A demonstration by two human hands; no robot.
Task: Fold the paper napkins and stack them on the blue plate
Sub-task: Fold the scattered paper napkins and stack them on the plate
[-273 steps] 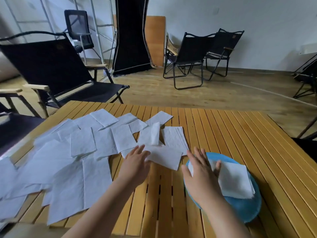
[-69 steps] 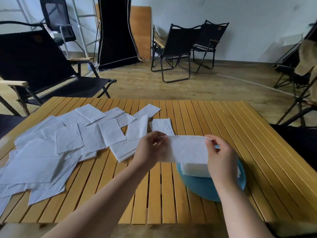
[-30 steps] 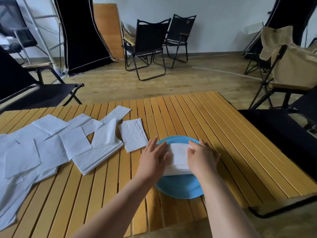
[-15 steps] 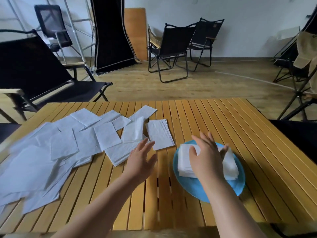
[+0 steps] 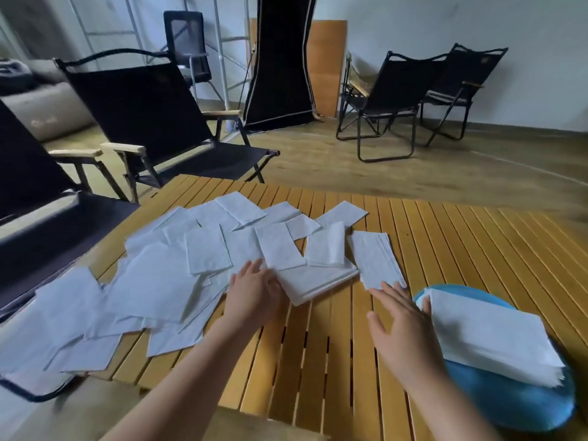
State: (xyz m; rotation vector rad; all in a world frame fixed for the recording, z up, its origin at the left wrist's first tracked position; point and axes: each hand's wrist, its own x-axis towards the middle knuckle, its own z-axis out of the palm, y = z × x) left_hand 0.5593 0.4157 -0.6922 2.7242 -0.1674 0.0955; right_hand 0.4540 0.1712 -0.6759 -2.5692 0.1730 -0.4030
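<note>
The table (image 5: 445, 249) is built of narrow yellow wooden slats with dark gaps between them. The blue plate (image 5: 509, 405) is round, smooth and matte; it sits at the table's near right corner. On it lies a stack of folded napkins (image 5: 490, 338), white, thin, rectangular, edges roughly aligned. Left of the plate, loose paper napkins (image 5: 152, 288) cover the table in an overlapping scatter of flat white rectangles with a faint embossed texture. One thicker bundle (image 5: 318, 281) lies just left of the plate.

The left hand (image 5: 254, 297) rests palm down on the scatter, fingers straight and spread, fingertips at the bundle's left edge. The right hand (image 5: 404, 329) hovers palm down just left of the plate, fingers extended and apart, holding nothing. Black folding chairs (image 5: 152, 122) stand beyond the table.
</note>
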